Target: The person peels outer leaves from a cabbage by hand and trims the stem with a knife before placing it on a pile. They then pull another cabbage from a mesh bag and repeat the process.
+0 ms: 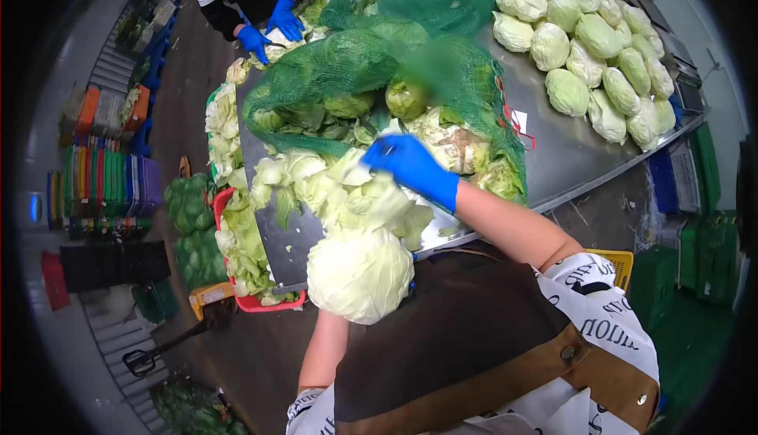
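A trimmed pale cabbage rests on my left hand by the table's near edge. Only a sliver of that blue glove shows; the fingers are mostly behind the cabbage. Above the loose leaves is my right hand, blue-gloved, slightly blurred and with curled fingers. A small dark spot shows at its fingers, but I cannot make out what they hold. Beyond it, a green mesh bag lies open with untrimmed cabbages inside.
Trimmed cabbages are piled on the metal table at right. A red crate of leaves stands by the left edge. Across the table, a co-worker's gloved hands touch a cabbage. A yellow crate stands right of me.
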Action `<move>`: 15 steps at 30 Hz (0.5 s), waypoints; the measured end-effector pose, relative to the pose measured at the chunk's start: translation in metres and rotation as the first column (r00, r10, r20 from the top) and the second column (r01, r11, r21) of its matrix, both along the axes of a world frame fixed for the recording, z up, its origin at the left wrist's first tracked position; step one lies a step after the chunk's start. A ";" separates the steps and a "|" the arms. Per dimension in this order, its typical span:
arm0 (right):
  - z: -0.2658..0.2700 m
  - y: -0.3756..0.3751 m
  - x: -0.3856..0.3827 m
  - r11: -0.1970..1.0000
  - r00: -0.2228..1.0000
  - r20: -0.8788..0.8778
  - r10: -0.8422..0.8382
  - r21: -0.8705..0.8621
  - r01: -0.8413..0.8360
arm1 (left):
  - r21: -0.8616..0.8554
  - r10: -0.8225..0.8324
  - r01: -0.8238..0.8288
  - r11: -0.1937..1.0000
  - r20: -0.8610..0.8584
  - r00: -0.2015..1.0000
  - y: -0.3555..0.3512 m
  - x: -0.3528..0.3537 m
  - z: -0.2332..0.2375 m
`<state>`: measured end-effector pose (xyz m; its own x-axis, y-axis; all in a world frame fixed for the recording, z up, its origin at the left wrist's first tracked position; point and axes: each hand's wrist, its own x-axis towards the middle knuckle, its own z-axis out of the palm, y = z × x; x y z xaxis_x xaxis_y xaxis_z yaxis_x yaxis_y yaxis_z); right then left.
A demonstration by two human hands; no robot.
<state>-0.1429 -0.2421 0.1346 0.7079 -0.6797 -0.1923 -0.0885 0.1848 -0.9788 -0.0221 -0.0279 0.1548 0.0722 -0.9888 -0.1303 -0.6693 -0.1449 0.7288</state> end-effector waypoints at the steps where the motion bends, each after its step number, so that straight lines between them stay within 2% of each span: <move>1: 0.003 -0.010 -0.019 0.966 0.994 -0.072 -0.079 -0.253 0.059 | 0.009 0.001 -0.001 1.000 -0.016 1.000 -0.008 -0.004 0.000; 2: 0.009 -0.020 -0.036 0.862 0.977 -0.119 -0.179 -0.497 0.098 | 0.014 -0.003 0.003 1.000 -0.027 1.000 -0.016 -0.008 0.000; 3: 0.014 -0.017 -0.048 0.868 0.990 -0.053 -0.131 -0.488 0.089 | 0.021 -0.008 0.009 1.000 -0.033 0.999 -0.026 -0.012 0.000; 4: 0.041 -0.011 -0.059 0.966 0.997 -0.066 0.036 -0.255 -0.052 | 0.026 -0.017 0.018 0.999 -0.042 0.999 -0.034 -0.016 0.002; 5: 0.025 0.001 -0.060 0.981 0.979 0.132 0.158 -0.133 -0.141 | 0.036 -0.027 0.029 0.999 -0.047 0.999 -0.043 -0.019 0.002; 6: 0.048 0.006 -0.069 0.880 0.949 0.129 0.287 -0.426 -0.209 | 0.040 -0.043 0.045 0.998 -0.049 0.998 -0.055 -0.022 0.002; 8: 0.063 0.011 -0.071 0.851 0.917 0.127 0.377 -0.437 -0.290 | 0.054 -0.087 0.088 0.995 -0.026 0.996 -0.068 -0.031 0.004; 9: 0.055 0.002 -0.068 0.889 0.934 0.103 0.343 -0.357 -0.287 | 0.065 -0.109 0.109 0.992 -0.002 0.994 -0.072 -0.036 0.004; 10: 0.048 -0.013 -0.069 0.946 0.960 0.162 0.230 -0.267 -0.182 | 0.067 -0.133 0.132 0.989 0.013 0.991 -0.077 -0.041 0.005; 12: 0.013 -0.044 -0.078 0.849 0.992 -0.118 -0.037 -0.528 -0.031 | 0.087 -0.176 0.171 0.982 0.056 0.983 -0.078 -0.052 0.010; 14: -0.023 -0.062 -0.104 0.686 0.910 -0.287 -0.301 -0.727 -0.003 | 0.074 -0.214 0.206 0.976 0.141 0.967 -0.080 -0.059 0.012; 15: -0.034 -0.061 -0.118 0.682 0.948 -0.101 -0.302 -0.718 0.141 | 0.039 -0.244 0.242 0.970 0.235 0.941 -0.084 -0.062 0.013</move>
<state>-0.2612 -0.3028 0.1008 0.5202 -0.8056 0.2837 -0.3376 -0.4991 -0.7981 -0.0839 -0.1121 0.1678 -0.1403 -0.9790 -0.1477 -0.8374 0.0378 0.5452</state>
